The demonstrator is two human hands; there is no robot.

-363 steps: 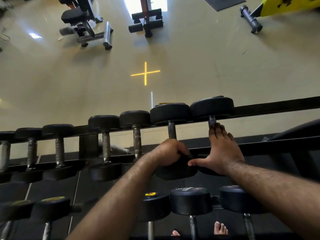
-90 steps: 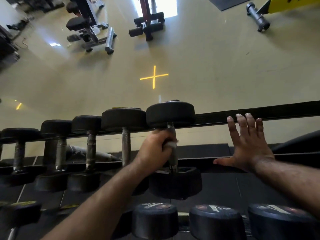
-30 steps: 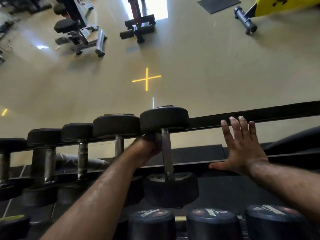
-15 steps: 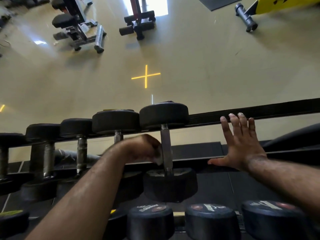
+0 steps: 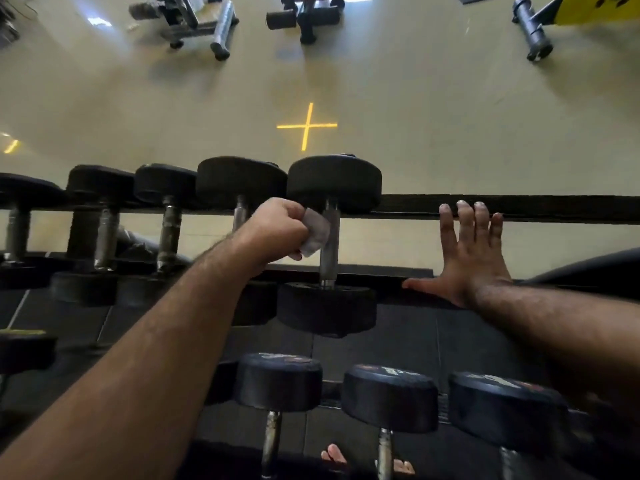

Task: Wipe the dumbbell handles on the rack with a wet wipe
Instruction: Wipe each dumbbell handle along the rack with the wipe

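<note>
Several black dumbbells lie across the top tier of the rack (image 5: 519, 206). My left hand (image 5: 277, 230) grips a crumpled white wet wipe (image 5: 315, 232) and holds it against the left side of the steel handle (image 5: 329, 251) of the rightmost top-tier dumbbell (image 5: 332, 181). The neighbouring dumbbell's handle (image 5: 239, 214) is mostly hidden behind this hand. My right hand (image 5: 471, 258) lies flat with fingers spread on the bare rails to the right, fingertips on the far rail and thumb along the near rail.
A lower tier holds more dumbbells (image 5: 389, 396) close to me. My bare toes (image 5: 334, 457) show at the bottom edge. Beyond the rack lies a tan floor with a yellow cross (image 5: 306, 126), weight benches (image 5: 197, 19) and a yellow machine (image 5: 585, 8).
My left hand has come off the neighbouring handle and now shows the wipe against the rightmost handle. My right hand has stayed on the rails.
</note>
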